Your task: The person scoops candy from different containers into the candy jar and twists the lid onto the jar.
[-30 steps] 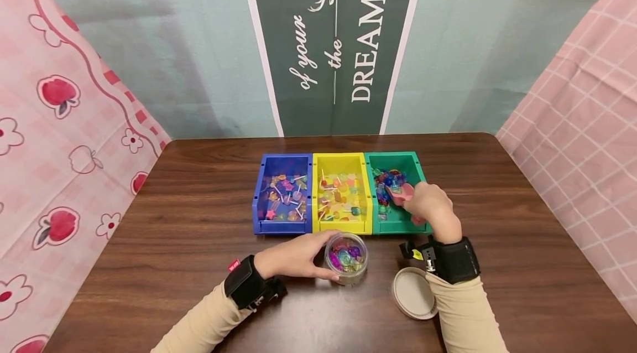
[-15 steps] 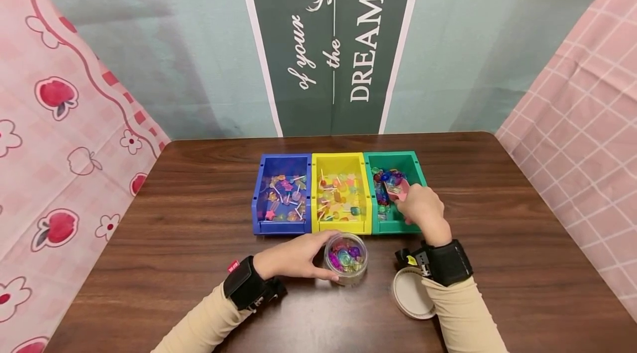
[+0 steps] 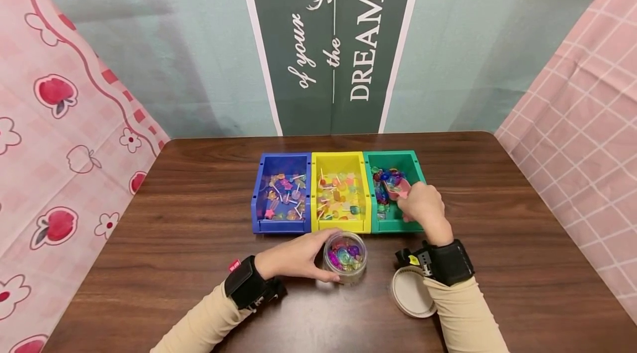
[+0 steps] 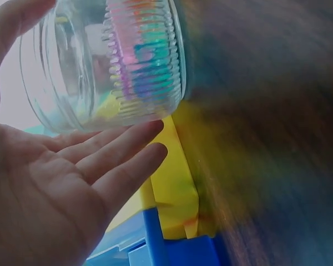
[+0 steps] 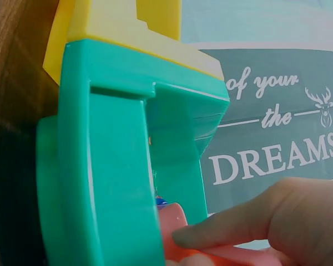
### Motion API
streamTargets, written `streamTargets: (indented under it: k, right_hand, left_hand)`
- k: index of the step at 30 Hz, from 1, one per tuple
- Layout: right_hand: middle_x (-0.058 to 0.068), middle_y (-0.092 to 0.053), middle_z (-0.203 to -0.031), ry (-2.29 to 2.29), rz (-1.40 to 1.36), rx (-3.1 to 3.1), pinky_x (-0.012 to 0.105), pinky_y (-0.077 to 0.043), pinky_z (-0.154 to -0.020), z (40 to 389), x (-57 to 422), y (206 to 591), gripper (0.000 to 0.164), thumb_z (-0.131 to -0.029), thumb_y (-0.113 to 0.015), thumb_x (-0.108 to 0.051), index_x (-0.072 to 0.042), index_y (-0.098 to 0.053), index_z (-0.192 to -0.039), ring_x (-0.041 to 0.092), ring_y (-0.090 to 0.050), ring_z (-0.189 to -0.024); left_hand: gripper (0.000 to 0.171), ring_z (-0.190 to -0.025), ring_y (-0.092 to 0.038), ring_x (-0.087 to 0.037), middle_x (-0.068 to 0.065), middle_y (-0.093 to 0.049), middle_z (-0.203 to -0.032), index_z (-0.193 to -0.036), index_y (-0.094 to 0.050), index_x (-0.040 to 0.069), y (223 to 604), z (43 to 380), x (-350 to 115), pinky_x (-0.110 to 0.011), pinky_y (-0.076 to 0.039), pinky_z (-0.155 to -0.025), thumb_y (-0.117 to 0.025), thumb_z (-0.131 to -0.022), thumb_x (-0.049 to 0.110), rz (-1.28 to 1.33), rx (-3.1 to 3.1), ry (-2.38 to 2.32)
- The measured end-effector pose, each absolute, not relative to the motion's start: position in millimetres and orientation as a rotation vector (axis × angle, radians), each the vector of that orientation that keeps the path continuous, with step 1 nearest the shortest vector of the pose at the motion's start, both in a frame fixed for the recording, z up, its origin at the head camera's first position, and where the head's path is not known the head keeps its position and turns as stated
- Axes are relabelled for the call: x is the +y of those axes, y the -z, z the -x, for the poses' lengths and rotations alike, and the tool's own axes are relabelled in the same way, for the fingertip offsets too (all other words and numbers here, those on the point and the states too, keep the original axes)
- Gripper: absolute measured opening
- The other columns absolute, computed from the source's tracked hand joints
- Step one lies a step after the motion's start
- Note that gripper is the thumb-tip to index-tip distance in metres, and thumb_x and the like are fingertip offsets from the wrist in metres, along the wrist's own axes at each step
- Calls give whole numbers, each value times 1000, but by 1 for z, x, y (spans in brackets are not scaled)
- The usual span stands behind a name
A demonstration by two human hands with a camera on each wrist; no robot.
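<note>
My left hand [image 3: 299, 256] steadies a clear jar [image 3: 345, 274] on the table, thumb on the near side and fingers along the far side. Through its ribbed glass, colourful beads show in the left wrist view, low in the jar [image 4: 136, 72]. My right hand [image 3: 424, 206] grips a pink scoop [image 3: 400, 190] by its handle inside the green bin [image 3: 398, 160]. The scoop's bowl lies against the shiny coloured beads [image 3: 381, 193] there. In the right wrist view, the index finger presses along the scoop [image 5: 171, 221], and the bin's front wall hides most of the beads.
Left of the green bin stand a yellow bin [image 3: 340, 160] and a blue bin [image 3: 286, 161], both holding small candy-shaped charms. A round pale lid [image 3: 412, 293] lies on the wooden table [image 3: 199, 198] beside my right forearm. Fabric hangs behind and on both sides.
My right hand has moved slightly left with the scoop, deeper toward the beads in the green bin, and then stays about there. The left hand and jar hold their place.
</note>
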State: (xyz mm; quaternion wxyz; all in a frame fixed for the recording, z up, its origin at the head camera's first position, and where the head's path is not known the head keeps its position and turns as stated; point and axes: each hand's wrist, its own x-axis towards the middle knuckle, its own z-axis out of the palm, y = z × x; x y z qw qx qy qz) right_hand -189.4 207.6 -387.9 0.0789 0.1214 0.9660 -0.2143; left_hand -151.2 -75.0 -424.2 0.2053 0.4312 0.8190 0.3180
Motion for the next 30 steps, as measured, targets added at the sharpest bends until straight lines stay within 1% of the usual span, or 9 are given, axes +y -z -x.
streamTargets:
  k: [6,9,12,17,25,30]
  right_hand:
    - [11,-65,-54,628,-340,2909,38,-51,-48,186,209,381,32,-86,-59,-22,10,-63,-82,27,-58,-59]
    - [10,-65,-54,642,-330,2909,35,-49,-48,184,210,378,34,-86,-59,-22,11,-64,-87,25,-59,-57]
    - [9,-65,-54,663,-315,2907,31,-46,-45,183,211,376,36,-88,-59,-22,13,-64,-96,20,-60,-52]
    - [11,-65,-59,704,-299,2914,26,-41,-43,182,209,376,38,-89,-59,-23,12,-63,-106,17,-58,-49]
    - [15,-66,-66,714,-286,2922,22,-41,-42,185,208,383,41,-90,-59,-24,13,-62,-109,14,-58,-47]
    - [18,-67,-70,755,-250,2924,21,-43,-42,183,210,380,41,-90,-60,-22,14,-61,-110,17,-61,-50]
  left_hand:
    - [85,-124,-44,-14,-9,-50,-137,-142,-34,8,425,149,-73,-39,-42,-107,-68,-78,51,-1142,2300,-905]
    - [85,-125,-44,-13,-8,-50,-137,-142,-34,8,425,149,-73,-39,-42,-107,-67,-78,52,-1138,2310,-896]
    - [84,-124,-45,-13,-8,-51,-136,-142,-35,8,425,150,-74,-39,-43,-106,-67,-78,52,-1151,2310,-891]
    - [83,-124,-45,-13,-8,-51,-136,-142,-35,8,424,149,-74,-39,-43,-106,-67,-78,51,-1152,2303,-893]
    - [84,-123,-46,-14,-9,-51,-136,-142,-35,8,423,149,-74,-39,-43,-106,-67,-78,52,-1142,2309,-878]
    - [83,-123,-46,-13,-8,-52,-136,-141,-36,8,423,149,-74,-39,-43,-106,-67,-78,52,-1150,2303,-884]
